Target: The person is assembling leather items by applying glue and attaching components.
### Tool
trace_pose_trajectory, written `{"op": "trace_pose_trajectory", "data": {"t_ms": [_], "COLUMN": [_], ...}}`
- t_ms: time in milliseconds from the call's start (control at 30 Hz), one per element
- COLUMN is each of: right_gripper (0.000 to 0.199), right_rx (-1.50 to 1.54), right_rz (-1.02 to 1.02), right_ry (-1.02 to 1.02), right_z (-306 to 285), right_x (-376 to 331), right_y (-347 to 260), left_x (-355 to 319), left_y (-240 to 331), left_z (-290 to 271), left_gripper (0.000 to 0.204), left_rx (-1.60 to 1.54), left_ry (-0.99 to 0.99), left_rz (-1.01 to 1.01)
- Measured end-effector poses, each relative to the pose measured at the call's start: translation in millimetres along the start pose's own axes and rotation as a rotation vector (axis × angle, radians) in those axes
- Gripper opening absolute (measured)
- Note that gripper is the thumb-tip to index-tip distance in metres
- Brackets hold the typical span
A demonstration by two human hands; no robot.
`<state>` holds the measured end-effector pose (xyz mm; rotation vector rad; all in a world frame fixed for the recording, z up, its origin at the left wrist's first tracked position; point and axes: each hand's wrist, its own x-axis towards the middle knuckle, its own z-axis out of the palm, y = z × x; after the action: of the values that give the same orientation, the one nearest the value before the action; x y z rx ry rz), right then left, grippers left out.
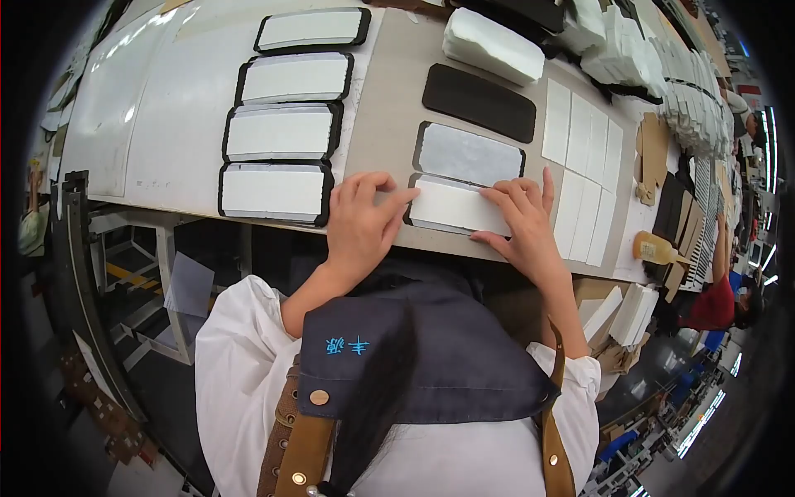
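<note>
My left hand [364, 217] and my right hand [522, 219] press flat on the two ends of a white foam rectangle [458, 207] that lies on a black pad at the near edge of the work table [389, 108]. My fingers are spread on the piece and grip nothing. Just beyond it lies a black pad with a grey, glue-coated face [469, 154], and farther back a bare black pad [479, 102].
To the left, several finished black pads with white inserts [281, 132] sit in a column on a white sheet. White foam rectangles [584, 166] lie in rows on the right, with stacks of white pieces [493, 45] behind. A glue bottle [658, 248] rests at the right edge. Another person [716, 298] works at far right.
</note>
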<state>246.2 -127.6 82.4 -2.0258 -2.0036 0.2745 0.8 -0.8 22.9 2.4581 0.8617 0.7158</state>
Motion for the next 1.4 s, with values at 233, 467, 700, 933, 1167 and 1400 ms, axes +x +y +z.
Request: {"op": "trace_pose_trajectory", "data": {"t_ms": [233, 467, 700, 933, 1167, 1400], "right_gripper": [0.067, 0.05, 0.034, 0.032, 0.032, 0.042], "right_rx": [0.029, 0.11, 0.19, 0.177, 0.132, 0.046], "right_rz": [0.015, 0.106, 0.134, 0.148, 0.124, 0.181], "right_ry": [0.002, 0.035, 0.062, 0.065, 0.127, 0.211], "right_z": [0.1, -3.9, 3.1, 6.4, 10.6, 12.4], "right_x": [-2.7, -17.5, -20.1, -21.6, -21.7, -28.8], "right_y": [3.1, 17.1, 26.1, 27.5, 26.5, 17.3], "left_x": [1.1, 2.7, 0.8, 1.5, 1.5, 2.4], "left_y": [2.9, 4.0, 2.4, 4.3, 3.1, 2.9], "left_z": [1.2, 1.6, 3.4, 2.7, 3.3, 2.2], "left_gripper": [0.032, 0.035, 0.034, 0.034, 0.034, 0.036], "left_rx": [0.016, 0.035, 0.056, 0.053, 0.06, 0.056], "left_ry": [-0.027, -0.022, -0.028, -0.02, -0.019, -0.033], "left_rz": [-0.014, -0.001, 0.001, 0.015, 0.016, 0.023]}}
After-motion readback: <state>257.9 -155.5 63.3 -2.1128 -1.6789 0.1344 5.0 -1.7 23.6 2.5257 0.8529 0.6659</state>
